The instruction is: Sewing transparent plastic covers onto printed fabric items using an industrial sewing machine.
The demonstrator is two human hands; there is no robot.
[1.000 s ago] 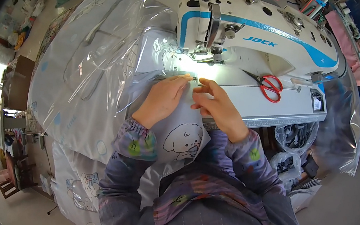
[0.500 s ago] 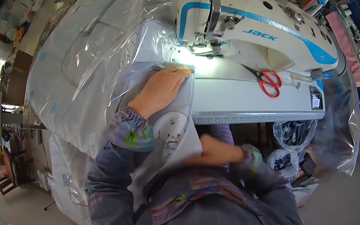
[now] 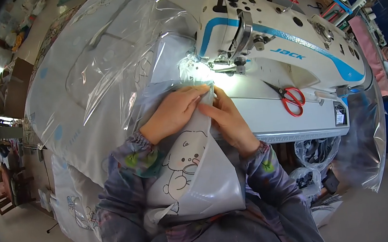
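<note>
Head view: the left hand (image 3: 176, 112) lay flat, fingers pressed together, on the clear plastic panel (image 3: 195, 169) with a printed cartoon bear. The right hand (image 3: 225, 119) pressed the panel's edge just beside it, fingers extended; whether it pinched the edge could not be told. The panel's long axis ran from the person's lap up toward the white and blue sewing machine (image 3: 272, 47), its leading end directly beyond the fingertips, near the lit needle area. Red-handled scissors (image 3: 290, 98) lay on the machine bed, well to the right of the grip. A large clear plastic sheet (image 3: 95, 75) spread left of the grip.

Against the frame half a second earlier, the right hand had come back up from the lap to the panel.
</note>
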